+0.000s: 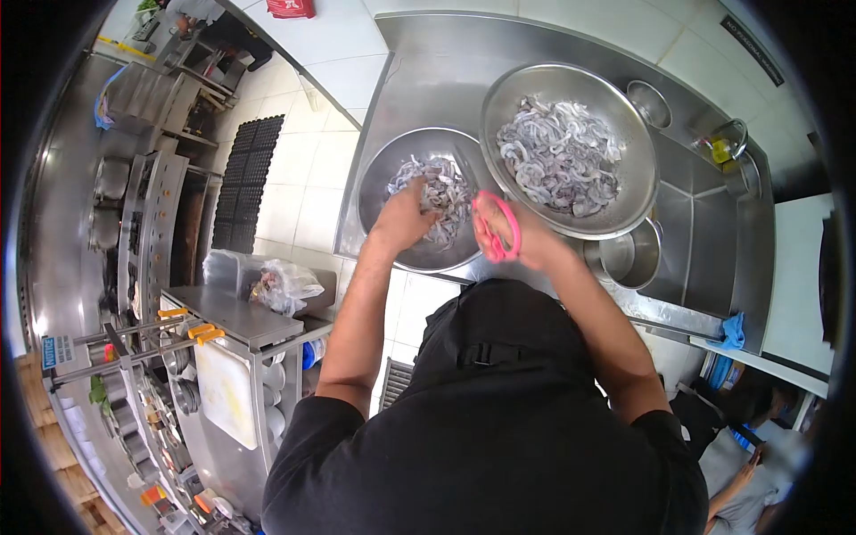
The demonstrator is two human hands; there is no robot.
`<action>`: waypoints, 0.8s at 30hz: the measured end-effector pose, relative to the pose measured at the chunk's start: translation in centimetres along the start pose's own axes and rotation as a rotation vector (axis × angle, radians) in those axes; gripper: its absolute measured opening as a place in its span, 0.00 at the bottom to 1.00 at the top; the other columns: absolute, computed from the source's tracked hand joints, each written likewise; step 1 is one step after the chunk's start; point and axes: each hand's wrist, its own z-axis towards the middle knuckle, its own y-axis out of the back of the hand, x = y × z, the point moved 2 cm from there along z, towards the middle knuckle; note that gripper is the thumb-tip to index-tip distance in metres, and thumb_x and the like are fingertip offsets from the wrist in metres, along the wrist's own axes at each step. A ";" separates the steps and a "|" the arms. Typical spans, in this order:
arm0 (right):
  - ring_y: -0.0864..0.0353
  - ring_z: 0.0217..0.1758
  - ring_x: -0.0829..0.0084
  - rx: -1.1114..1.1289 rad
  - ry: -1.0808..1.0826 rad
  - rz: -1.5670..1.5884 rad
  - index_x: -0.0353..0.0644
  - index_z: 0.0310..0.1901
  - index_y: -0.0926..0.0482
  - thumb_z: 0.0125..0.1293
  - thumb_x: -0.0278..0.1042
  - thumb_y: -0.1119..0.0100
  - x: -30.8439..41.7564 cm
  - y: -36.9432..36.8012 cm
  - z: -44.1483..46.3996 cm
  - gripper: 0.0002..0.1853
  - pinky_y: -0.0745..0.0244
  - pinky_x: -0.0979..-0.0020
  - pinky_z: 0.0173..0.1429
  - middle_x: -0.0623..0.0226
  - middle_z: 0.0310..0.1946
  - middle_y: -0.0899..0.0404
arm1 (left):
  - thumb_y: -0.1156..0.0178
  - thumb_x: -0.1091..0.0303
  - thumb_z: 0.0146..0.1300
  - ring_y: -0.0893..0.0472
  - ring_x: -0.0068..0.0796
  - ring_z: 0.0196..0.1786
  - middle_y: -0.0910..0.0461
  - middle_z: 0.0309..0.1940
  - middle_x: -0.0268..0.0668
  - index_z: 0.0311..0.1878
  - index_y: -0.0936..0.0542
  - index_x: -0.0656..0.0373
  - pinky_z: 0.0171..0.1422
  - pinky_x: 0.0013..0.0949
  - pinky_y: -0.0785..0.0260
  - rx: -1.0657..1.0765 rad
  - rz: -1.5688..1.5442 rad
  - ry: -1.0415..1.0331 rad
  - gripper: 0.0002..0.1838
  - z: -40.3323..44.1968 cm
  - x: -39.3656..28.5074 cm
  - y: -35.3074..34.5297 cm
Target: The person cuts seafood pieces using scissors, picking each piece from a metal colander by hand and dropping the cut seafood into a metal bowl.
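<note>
My left hand reaches into a steel bowl, its thumb and fingers apart over greyish raw seafood pieces, which look like shrimp. Fingertips are partly lost among the pieces. Pink-handled scissors sit in my right hand, fingers closed around the loops, at the bowl's right side. The blades seem to point up over the bowl, but they are blurred. A larger steel bowl beside it holds a big heap of similar seafood.
Both bowls stand on a steel counter with a sink at right. A steel pot and a small bowl sit near the large bowl. A cart with a cutting board is at lower left; another person is at lower right.
</note>
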 end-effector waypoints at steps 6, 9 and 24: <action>0.23 0.20 0.75 0.138 -0.097 -0.124 0.42 0.27 0.23 0.74 0.81 0.51 -3.4 -0.2 -1.5 0.42 0.36 0.74 0.24 0.66 0.17 0.24 | 0.33 0.76 0.64 0.13 0.39 0.47 0.12 0.48 0.50 0.76 0.33 0.64 0.56 0.38 0.22 0.079 -0.271 0.125 0.36 -0.1 -2.5 3.0; 0.23 0.23 0.75 0.203 -0.083 -0.238 0.43 0.29 0.25 0.79 0.75 0.53 -2.4 -0.4 -2.1 0.38 0.31 0.72 0.29 0.68 0.20 0.23 | 0.37 0.79 0.65 0.14 0.33 0.47 0.12 0.48 0.48 0.77 0.34 0.63 0.57 0.35 0.23 0.040 -0.385 0.105 0.35 -0.2 -3.3 3.1; 0.24 0.22 0.76 0.148 -0.012 -0.319 0.43 0.26 0.24 0.73 0.78 0.43 -1.6 -0.5 -3.2 0.39 0.30 0.69 0.28 0.70 0.17 0.26 | 0.41 0.81 0.70 0.20 0.21 0.48 0.15 0.52 0.35 0.78 0.33 0.58 0.54 0.28 0.28 0.067 -0.625 0.089 0.33 -0.2 -5.1 4.8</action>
